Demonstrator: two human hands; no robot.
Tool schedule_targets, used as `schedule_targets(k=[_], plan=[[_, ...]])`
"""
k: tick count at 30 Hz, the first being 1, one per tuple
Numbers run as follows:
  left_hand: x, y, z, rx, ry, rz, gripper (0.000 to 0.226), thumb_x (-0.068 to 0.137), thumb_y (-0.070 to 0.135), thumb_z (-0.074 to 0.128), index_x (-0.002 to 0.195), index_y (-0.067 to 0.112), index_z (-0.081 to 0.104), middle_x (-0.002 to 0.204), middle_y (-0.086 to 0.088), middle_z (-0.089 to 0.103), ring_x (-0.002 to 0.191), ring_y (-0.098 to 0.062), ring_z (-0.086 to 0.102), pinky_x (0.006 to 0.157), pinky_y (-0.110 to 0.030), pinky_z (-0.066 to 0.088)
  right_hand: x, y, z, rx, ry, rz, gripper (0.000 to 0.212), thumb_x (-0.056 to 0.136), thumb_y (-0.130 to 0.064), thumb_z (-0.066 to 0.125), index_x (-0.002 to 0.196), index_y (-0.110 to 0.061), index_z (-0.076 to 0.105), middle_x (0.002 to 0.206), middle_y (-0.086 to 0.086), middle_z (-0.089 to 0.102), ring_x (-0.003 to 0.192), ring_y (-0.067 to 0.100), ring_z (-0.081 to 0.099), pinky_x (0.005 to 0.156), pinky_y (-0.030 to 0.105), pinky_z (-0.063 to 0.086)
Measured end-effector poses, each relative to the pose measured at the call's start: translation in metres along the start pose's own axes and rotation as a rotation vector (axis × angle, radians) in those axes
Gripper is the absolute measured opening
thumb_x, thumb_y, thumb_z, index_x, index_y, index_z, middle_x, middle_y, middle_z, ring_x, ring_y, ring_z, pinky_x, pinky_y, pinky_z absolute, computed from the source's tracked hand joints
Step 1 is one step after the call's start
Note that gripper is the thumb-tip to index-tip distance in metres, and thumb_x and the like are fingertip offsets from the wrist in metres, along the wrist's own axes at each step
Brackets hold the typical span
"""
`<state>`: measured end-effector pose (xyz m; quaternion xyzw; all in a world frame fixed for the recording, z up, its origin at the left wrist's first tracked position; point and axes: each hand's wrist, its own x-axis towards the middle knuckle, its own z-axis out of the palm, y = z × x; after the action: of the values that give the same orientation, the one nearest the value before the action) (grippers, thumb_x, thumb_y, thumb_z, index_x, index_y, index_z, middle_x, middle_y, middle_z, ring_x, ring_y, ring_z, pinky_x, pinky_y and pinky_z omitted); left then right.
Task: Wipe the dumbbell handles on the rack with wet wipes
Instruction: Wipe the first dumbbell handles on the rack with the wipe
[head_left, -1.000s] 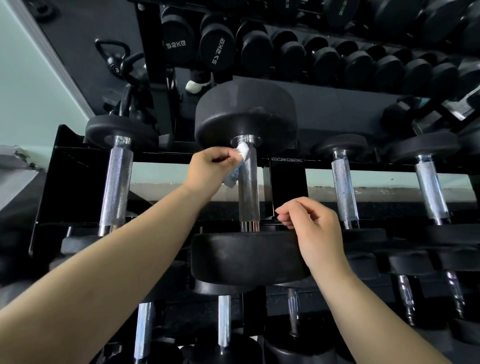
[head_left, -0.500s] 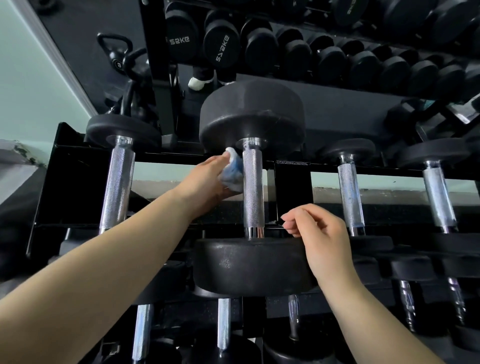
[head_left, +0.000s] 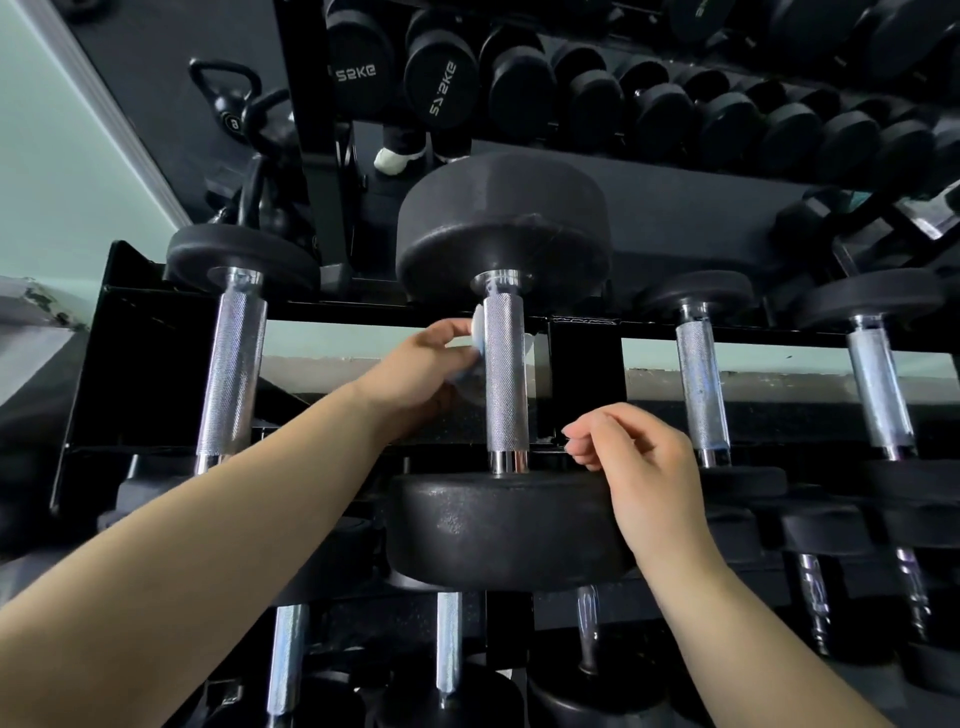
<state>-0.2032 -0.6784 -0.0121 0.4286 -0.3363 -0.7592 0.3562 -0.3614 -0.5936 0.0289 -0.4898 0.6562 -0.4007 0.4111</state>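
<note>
**A:** What's changed on the rack (head_left: 130, 364)?

**B:** Little. The big dumbbell (head_left: 498, 530) still lies across its rails, knurled handle (head_left: 505, 374) running away from the camera. A second ago the left hand (head_left: 415, 374) pressed the wet wipe (head_left: 478, 332) on the front of the handle's far end; now it has slid to the handle's left side.

**A:** Any writing?

**B:** The upper dumbbells (head_left: 356, 73) carry lettering something like "SAKE"; a kettlebell (head_left: 234, 111) shows an "8".

**A:** And the grips?

**B:** Left fingers curl round the wipe, holding it against the handle — only a white-blue edge shows. The right hand (head_left: 644, 467) stays against the near head's rim, fingers loosely curled, nothing visible in them.
</note>
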Motion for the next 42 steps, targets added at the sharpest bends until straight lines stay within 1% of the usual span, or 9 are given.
schedule_targets(k=[8, 16, 19, 22, 25, 28, 35, 39, 42], plan=[[-0.030, -0.021, -0.017, 0.230, -0.167, -0.138, 0.023, 0.073, -0.008, 0.056, 0.089, 0.009, 0.055, 0.068, -0.003, 0.068, 0.058, -0.009, 0.064, 0.057, -0.017, 0.052, 0.000, 0.000, 0.001, 0.025, 0.008, -0.003, 0.026, 0.077, -0.015, 0.051, 0.055, -0.021, 0.063, 0.056, -0.008, 0.059, 0.058, 0.012, 0.049, 0.053, 0.020, 0.038], [-0.010, 0.000, 0.005, 0.211, 0.065, -0.025, 0.029, 0.089, -0.006, 0.038, 0.110, 0.005, 0.055, 0.067, -0.004, 0.065, 0.052, -0.012, 0.059, 0.047, -0.017, 0.045, -0.002, -0.003, 0.001, -0.004, 0.026, 0.003, 0.028, 0.082, -0.006, 0.049, 0.059, -0.018, 0.061, 0.053, -0.013, 0.058, 0.058, 0.012, 0.048, 0.053, 0.019, 0.037], [-0.016, -0.009, 0.005, 0.087, -0.008, -0.107, 0.022, 0.091, -0.004, 0.037, 0.102, 0.001, 0.055, 0.069, -0.008, 0.061, 0.053, -0.011, 0.056, 0.047, -0.016, 0.046, -0.002, -0.004, 0.001, -0.004, 0.026, 0.019, 0.027, 0.081, -0.007, 0.048, 0.059, -0.018, 0.061, 0.052, -0.014, 0.058, 0.061, 0.013, 0.049, 0.057, 0.022, 0.039], [-0.032, -0.011, 0.000, 0.279, -0.066, -0.138, 0.014, 0.082, -0.008, 0.048, 0.085, 0.003, 0.056, 0.065, -0.004, 0.062, 0.055, -0.008, 0.058, 0.052, -0.015, 0.048, -0.004, -0.007, 0.001, -0.004, 0.029, 0.027, 0.027, 0.081, -0.007, 0.048, 0.060, -0.017, 0.061, 0.053, -0.010, 0.058, 0.063, 0.018, 0.049, 0.060, 0.028, 0.039], [-0.048, -0.004, 0.000, 0.410, 0.036, -0.079, 0.031, 0.084, -0.015, 0.039, 0.071, 0.010, 0.052, 0.049, 0.002, 0.057, 0.041, 0.000, 0.052, 0.042, -0.011, 0.040, -0.006, -0.011, 0.001, -0.019, 0.024, 0.023, 0.026, 0.083, -0.007, 0.047, 0.062, -0.016, 0.061, 0.060, -0.006, 0.057, 0.065, 0.020, 0.048, 0.062, 0.028, 0.039], [-0.061, 0.007, -0.002, 0.266, 0.124, -0.017, 0.030, 0.086, -0.011, 0.036, 0.081, 0.011, 0.056, 0.064, -0.007, 0.058, 0.053, -0.012, 0.053, 0.049, -0.019, 0.041, -0.008, -0.015, 0.000, -0.046, 0.016, 0.023, 0.026, 0.085, -0.008, 0.047, 0.063, -0.016, 0.060, 0.062, -0.004, 0.057, 0.068, 0.020, 0.049, 0.058, 0.023, 0.038], [-0.092, 0.028, 0.001, 0.090, 0.165, 0.125, 0.025, 0.094, 0.024, 0.041, 0.090, 0.008, 0.060, 0.080, -0.006, 0.066, 0.068, -0.014, 0.063, 0.063, -0.022, 0.050, -0.014, -0.014, 0.001, -0.144, 0.062, -0.024, 0.025, 0.089, -0.012, 0.043, 0.078, 0.002, 0.060, 0.081, 0.031, 0.057, 0.069, 0.019, 0.046, 0.052, 0.016, 0.033], [-0.106, 0.038, 0.027, 0.328, 0.305, 0.270, 0.018, 0.087, 0.008, 0.053, 0.075, 0.017, 0.063, 0.074, -0.003, 0.061, 0.068, -0.016, 0.055, 0.064, -0.022, 0.045, -0.013, -0.013, -0.001, -0.139, 0.054, -0.052, 0.021, 0.092, -0.017, 0.041, 0.079, -0.014, 0.057, 0.076, 0.008, 0.057, 0.074, 0.014, 0.050, 0.057, 0.013, 0.036], [-0.119, 0.041, 0.048, 0.486, 0.279, 0.382, 0.023, 0.081, 0.008, 0.061, 0.068, 0.025, 0.071, 0.069, 0.004, 0.066, 0.070, -0.011, 0.056, 0.071, -0.021, 0.043, -0.021, -0.020, -0.007, -0.087, -0.037, -0.107, 0.014, 0.092, -0.030, 0.047, 0.102, -0.023, 0.053, 0.105, -0.004, 0.057, 0.099, 0.010, 0.052, 0.077, 0.011, 0.039]])
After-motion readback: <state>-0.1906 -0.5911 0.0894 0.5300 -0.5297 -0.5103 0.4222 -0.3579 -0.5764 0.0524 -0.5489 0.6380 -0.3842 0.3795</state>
